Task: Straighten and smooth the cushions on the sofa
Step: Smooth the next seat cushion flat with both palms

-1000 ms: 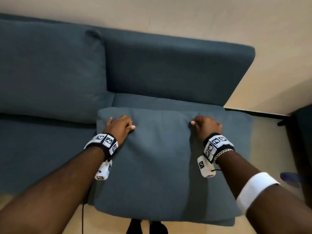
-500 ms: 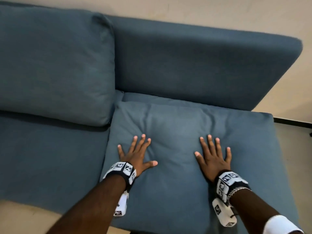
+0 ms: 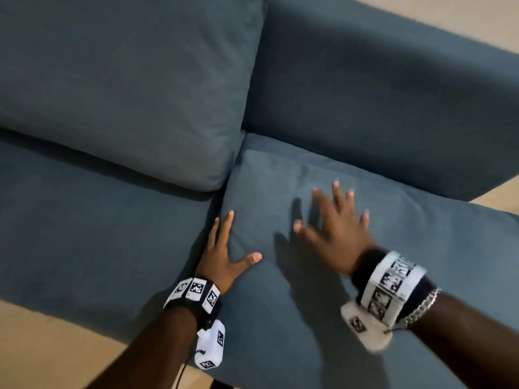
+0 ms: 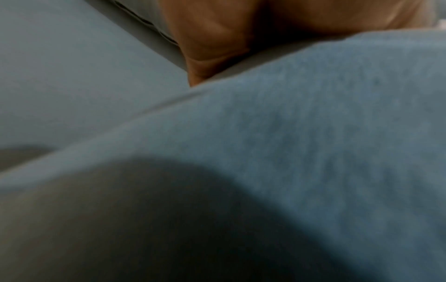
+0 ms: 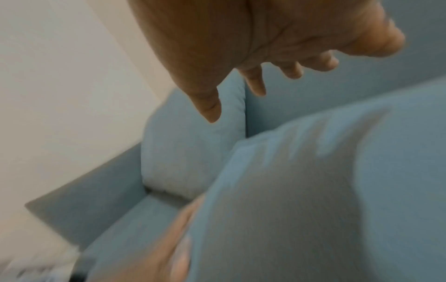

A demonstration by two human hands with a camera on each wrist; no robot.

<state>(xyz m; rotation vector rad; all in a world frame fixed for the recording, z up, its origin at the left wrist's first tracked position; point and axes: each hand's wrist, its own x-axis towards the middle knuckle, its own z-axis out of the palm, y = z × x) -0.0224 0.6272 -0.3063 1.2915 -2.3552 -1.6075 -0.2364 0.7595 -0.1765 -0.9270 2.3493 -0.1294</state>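
A blue-grey loose cushion (image 3: 323,290) lies flat on the right sofa seat, its far edge near the backrest (image 3: 379,102). My left hand (image 3: 224,254) lies along the cushion's left edge, fingers straight against its side and thumb spread on top. My right hand (image 3: 334,228) is blurred by motion over the cushion's far middle, fingers spread, and casts a shadow on the fabric to its left. The left wrist view shows the palm (image 4: 217,38) against cushion fabric (image 4: 313,133). The right wrist view has the open hand (image 5: 241,38) above the cushion (image 5: 337,171).
A second, matching cushion (image 3: 126,88) leans upright against the backrest at the left, its corner touching the flat cushion. The left seat (image 3: 98,234) is bare. Pale floor (image 3: 42,346) shows in front of the sofa, and a pale wall (image 5: 60,76) behind it.
Both hands lay flat on top of the cushion before. The left hand has slid to its left edge. The right hand has lifted and swung left and forward. The view has moved closer.
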